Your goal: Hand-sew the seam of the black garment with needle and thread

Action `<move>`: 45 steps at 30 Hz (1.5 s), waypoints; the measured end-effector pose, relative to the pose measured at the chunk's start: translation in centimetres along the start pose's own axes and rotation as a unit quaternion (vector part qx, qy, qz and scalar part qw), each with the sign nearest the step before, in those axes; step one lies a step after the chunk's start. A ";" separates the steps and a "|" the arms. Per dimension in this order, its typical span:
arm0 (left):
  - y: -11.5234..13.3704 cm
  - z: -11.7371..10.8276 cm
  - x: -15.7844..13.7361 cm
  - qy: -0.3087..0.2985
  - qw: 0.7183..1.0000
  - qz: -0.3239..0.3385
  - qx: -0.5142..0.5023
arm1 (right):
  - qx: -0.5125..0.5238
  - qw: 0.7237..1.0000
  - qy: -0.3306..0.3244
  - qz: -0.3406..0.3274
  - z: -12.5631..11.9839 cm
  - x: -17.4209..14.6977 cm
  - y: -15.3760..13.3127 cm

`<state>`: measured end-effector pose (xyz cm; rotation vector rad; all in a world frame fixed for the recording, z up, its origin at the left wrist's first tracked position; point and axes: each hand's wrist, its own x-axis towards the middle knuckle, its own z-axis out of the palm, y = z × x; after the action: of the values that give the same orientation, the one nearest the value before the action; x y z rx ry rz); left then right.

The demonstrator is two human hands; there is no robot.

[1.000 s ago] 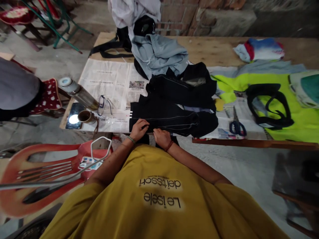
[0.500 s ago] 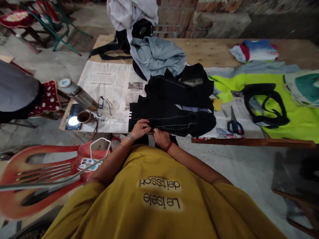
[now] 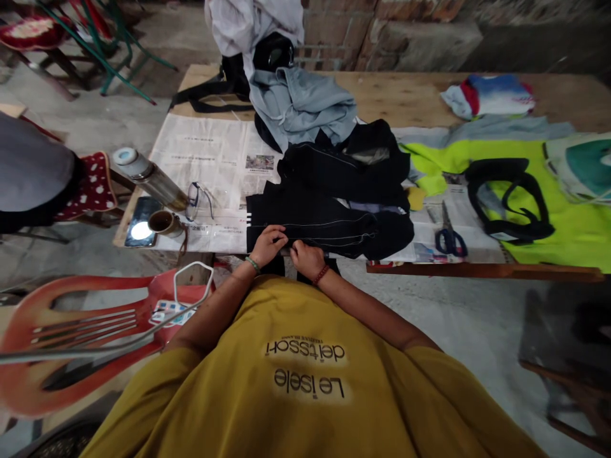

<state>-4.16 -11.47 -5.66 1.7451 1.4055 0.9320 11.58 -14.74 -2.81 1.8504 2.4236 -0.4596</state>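
Note:
A black garment (image 3: 315,213) with white seam lines and short white stripes at its left end lies on the table's near edge. My left hand (image 3: 267,247), with a green bracelet, pinches its front edge near the striped end. Just right of it, my right hand (image 3: 308,259), wearing a red beaded bracelet, has its fingers curled onto the same edge. The hands are a small gap apart, and the cloth between the fingertips is mostly hidden.
Left on the newspaper-covered table (image 3: 214,140) are a flask (image 3: 150,178), eyeglasses (image 3: 198,202), a cup (image 3: 165,224) and a phone (image 3: 142,222). Scissors (image 3: 449,238), a black strap (image 3: 508,200), a yellow-green garment (image 3: 573,235) and an iron (image 3: 585,165) lie right. A red chair (image 3: 95,286) stands left.
My right hand has shifted slightly left and up along the garment's edge, closer to my left hand. The garment lies nearly as before.

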 end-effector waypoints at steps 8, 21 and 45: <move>-0.4 -1.6 -0.8 0.085 0.996 0.022 -0.016 | -0.007 1.000 0.000 -0.027 0.5 0.0 0.5; -0.4 -2.5 -1.4 -0.063 0.984 0.140 0.093 | -0.017 0.999 0.003 -0.034 0.7 0.0 0.5; -0.2 -2.7 0.1 -0.105 0.987 0.087 0.080 | -0.025 0.999 0.013 -0.030 1.0 -0.1 0.6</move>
<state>-6.61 -11.15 -4.52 2.0481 1.2345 0.7135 12.07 -14.99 -3.89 1.7807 2.4893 -0.3779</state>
